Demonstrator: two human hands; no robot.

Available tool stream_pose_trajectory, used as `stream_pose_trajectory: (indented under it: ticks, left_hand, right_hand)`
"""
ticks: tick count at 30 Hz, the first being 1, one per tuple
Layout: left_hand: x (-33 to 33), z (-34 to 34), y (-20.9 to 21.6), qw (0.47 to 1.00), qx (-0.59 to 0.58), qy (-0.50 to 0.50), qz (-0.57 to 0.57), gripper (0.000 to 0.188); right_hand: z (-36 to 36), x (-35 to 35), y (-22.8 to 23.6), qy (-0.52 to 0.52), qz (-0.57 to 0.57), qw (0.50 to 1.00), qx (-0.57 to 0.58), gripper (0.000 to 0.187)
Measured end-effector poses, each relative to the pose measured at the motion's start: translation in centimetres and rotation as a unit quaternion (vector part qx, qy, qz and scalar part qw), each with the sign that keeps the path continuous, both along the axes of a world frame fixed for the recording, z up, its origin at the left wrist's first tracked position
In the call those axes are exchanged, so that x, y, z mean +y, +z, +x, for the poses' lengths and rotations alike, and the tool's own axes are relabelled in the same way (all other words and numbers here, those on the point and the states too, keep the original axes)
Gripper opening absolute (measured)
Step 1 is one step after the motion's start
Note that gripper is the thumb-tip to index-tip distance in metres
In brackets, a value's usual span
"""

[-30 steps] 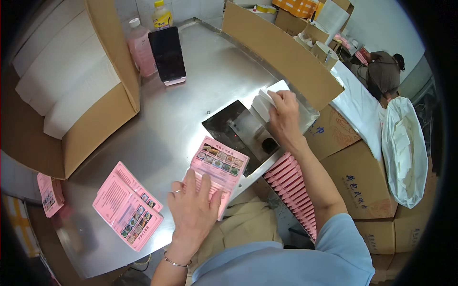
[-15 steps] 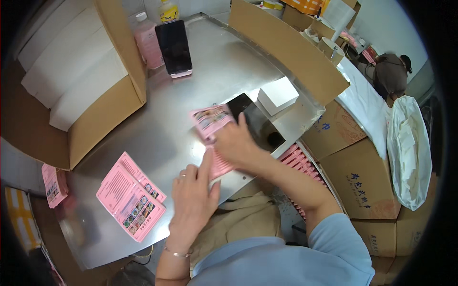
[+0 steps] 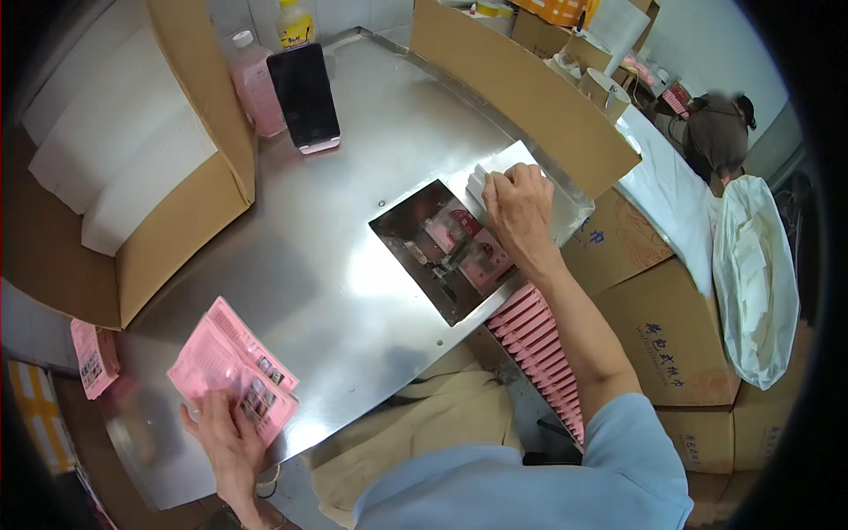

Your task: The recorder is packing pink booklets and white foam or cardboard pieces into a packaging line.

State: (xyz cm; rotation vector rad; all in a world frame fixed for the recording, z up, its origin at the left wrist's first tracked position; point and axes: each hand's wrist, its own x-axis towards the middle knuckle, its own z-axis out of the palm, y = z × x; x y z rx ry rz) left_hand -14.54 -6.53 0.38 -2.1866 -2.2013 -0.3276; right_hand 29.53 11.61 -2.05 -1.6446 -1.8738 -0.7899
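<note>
Near the table's left front, my left hand has its fingers bent over the lower edge of a pink printed packet, which bulges slightly. It is the top one of a small overlapping pile. The thumb sits at the packet's left edge, and the fingertips are partly hidden. Across the table, my right hand is closed on a folded white tissue at the left end of a white tissue stack. Beside that hand is a dark rectangular opening in the tabletop, with pink packets and metal parts visible inside.
A carton of white stacks stands at left, near more pink packets. Behind are a phone on a stand and bottles. A cardboard panel edges the right; pink packets fill a container below. Another person is far right.
The pink packet between my hands has left the tabletop, uncovering the opening. My left hand moved left and down to the pile; my right hand moved up and right to the tissue stack.
</note>
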Motion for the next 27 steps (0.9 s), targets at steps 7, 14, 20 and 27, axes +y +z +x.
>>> stream_pose_trajectory:
  ticks: [7, 14, 20, 27]
  left_hand:
    - [4.8, 12.5, -1.9, 0.908, -0.264, -0.323, 0.038, 0.034]
    - [5.5, 12.1, -1.7, 0.944, -0.165, -0.284, 0.024, 0.085]
    - [5.8, 16.4, -1.5, 0.970, -0.174, -0.135, 0.107, 0.084]
    - [4.5, 15.4, -1.1, 0.986, -0.069, -0.150, 0.031, 0.059]
  right_hand:
    - [0.6, -0.8, 0.2, 0.077, 0.016, 0.992, 0.094, 0.036]
    - [-14.5, -12.7, 3.6, 0.305, -0.229, 0.802, 0.460, 0.045]
    - [-14.2, -8.8, 2.5, 0.275, -0.297, 0.913, -0.047, 0.028]
    - [-4.6, -4.2, 2.7, 0.011, -0.008, 1.000, 0.009, 0.032]
